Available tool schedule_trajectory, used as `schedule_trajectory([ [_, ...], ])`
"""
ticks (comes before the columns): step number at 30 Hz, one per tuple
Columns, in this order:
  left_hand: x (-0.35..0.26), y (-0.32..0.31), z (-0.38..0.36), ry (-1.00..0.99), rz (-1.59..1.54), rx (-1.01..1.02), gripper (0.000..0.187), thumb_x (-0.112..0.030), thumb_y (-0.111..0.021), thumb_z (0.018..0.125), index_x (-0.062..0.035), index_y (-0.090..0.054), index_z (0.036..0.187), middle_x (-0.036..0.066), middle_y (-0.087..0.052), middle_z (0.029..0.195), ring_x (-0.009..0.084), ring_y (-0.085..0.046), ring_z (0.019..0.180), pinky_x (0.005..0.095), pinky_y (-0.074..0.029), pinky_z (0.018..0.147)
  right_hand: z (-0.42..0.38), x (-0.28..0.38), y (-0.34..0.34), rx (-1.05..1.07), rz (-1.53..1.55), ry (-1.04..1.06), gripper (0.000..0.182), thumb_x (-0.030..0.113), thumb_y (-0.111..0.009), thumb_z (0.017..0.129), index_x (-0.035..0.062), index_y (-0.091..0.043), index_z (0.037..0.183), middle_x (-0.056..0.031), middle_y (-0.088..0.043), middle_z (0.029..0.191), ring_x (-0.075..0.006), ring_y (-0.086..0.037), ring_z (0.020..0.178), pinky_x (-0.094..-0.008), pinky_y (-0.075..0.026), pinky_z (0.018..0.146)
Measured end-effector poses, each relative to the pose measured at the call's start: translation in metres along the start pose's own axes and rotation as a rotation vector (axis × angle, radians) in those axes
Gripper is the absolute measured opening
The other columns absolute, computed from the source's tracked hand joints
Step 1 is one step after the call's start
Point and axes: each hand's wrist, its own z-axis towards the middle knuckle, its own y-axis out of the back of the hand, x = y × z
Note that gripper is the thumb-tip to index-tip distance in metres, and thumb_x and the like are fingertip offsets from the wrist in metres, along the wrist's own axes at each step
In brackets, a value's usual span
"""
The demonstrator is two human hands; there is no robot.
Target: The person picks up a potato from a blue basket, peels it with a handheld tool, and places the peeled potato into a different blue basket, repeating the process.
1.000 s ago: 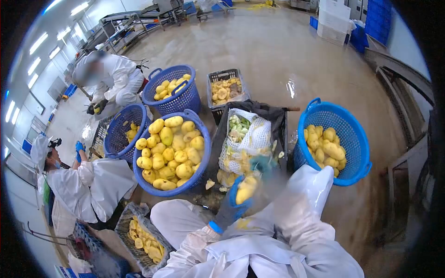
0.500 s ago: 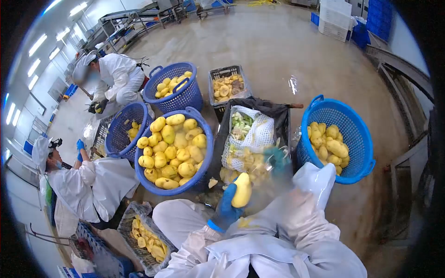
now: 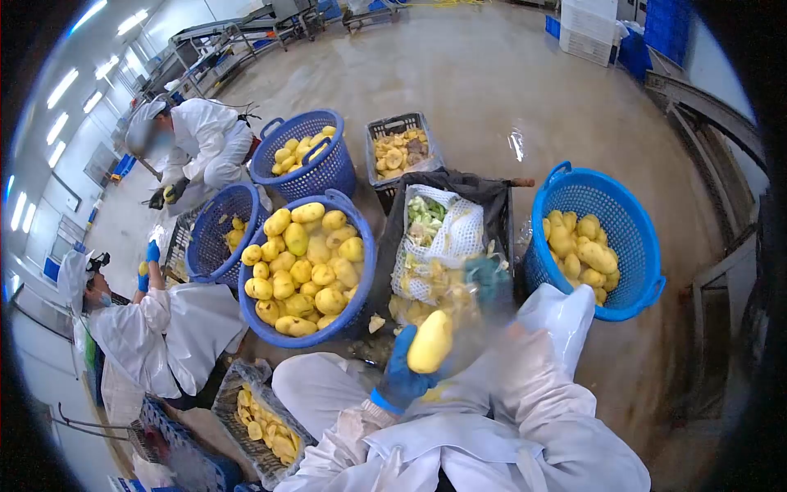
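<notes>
My left hand (image 3: 401, 373), in a blue glove, is closed around a pale yellow potato (image 3: 430, 342), held tilted in front of my lap. Close by to the right, my right hand (image 3: 489, 281) in a green glove is smeared by motion; its fingers and anything in them cannot be made out. Beneath and beyond both hands stands a crate lined with black plastic (image 3: 502, 215), holding peelings, green scraps and a white mesh net (image 3: 452, 235). Left of it is a blue-purple basket (image 3: 366, 283) heaped with yellow potatoes. A bright blue basket (image 3: 642, 238) of potatoes stands to the right.
Two co-workers in white, one crouching (image 3: 209, 135) and one seated (image 3: 135, 328), are at the left. Around them are more baskets, including a half-filled one (image 3: 334, 176). Crates of cut yellow pieces stand at lower left (image 3: 270, 426) and back centre (image 3: 402, 156). Metal framework (image 3: 705, 123) runs along the right.
The potato in my left hand has tipped a little to the right. My right hand has shifted slightly and stays blurred. The seated co-worker's raised glove now shows a yellow object.
</notes>
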Motion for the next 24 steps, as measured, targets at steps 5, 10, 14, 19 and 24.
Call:
schedule_trajectory([
  [5,0.0,-0.005,-0.003,-0.008,-0.006,-0.051,0.061,-0.046,-0.052,0.091,-0.0064,-0.042,0.135,0.019,-0.053,0.125,0.0317,-0.057,0.109,0.0382,-0.057,0.077,-0.025,0.009,-0.029,0.148,-0.137,0.15,0.021,0.013,-0.044,0.095,0.0024,-0.062,0.091,-0.0066,-0.063,0.083,-0.0156,-0.06,0.071,-0.0298,-0.049,0.065],
  [10,-0.009,-0.013,-0.003,-0.049,0.089,-0.142,0.059,-0.043,-0.054,0.089,-0.0042,-0.044,0.132,0.018,-0.056,0.121,0.0302,-0.06,0.102,0.0356,-0.058,0.071,0.018,-0.033,0.023,0.42,0.814,-0.136,0.018,0.012,-0.047,0.093,0.0026,-0.063,0.095,-0.007,-0.063,0.084,-0.0169,-0.061,0.072,-0.0293,-0.049,0.067],
  [14,-0.002,-0.012,0.0,-0.014,0.114,-0.13,0.059,-0.043,-0.055,0.088,-0.0043,-0.045,0.131,0.018,-0.056,0.121,0.0293,-0.06,0.1,0.0333,-0.058,0.068,-0.035,0.037,-0.052,0.259,0.039,-0.055,0.019,0.015,-0.05,0.092,0.0033,-0.064,0.089,-0.0067,-0.064,0.081,-0.0162,-0.061,0.074,-0.0288,-0.049,0.068],
  [19,-0.002,-0.02,-0.011,-0.092,0.308,-0.16,0.064,-0.045,-0.053,0.089,-0.0031,-0.04,0.135,0.018,-0.055,0.123,0.0279,-0.06,0.102,0.0337,-0.055,0.068,0.002,0.026,-0.008,0.077,0.238,-0.036,0.025,0.026,-0.051,0.095,0.0043,-0.063,0.088,-0.0049,-0.064,0.081,-0.014,-0.059,0.072,-0.0267,-0.048,0.068],
  [24,0.007,-0.029,-0.009,-0.228,0.534,-0.164,0.066,-0.046,-0.056,0.086,-0.0024,-0.041,0.134,0.016,-0.057,0.119,0.0268,-0.061,0.098,0.0349,-0.054,0.07,-0.013,-0.002,-0.023,-0.054,0.28,-0.207,0.027,0.032,-0.052,0.095,0.007,-0.061,0.09,-0.0028,-0.064,0.078,-0.0123,-0.058,0.069,-0.0265,-0.049,0.066],
])
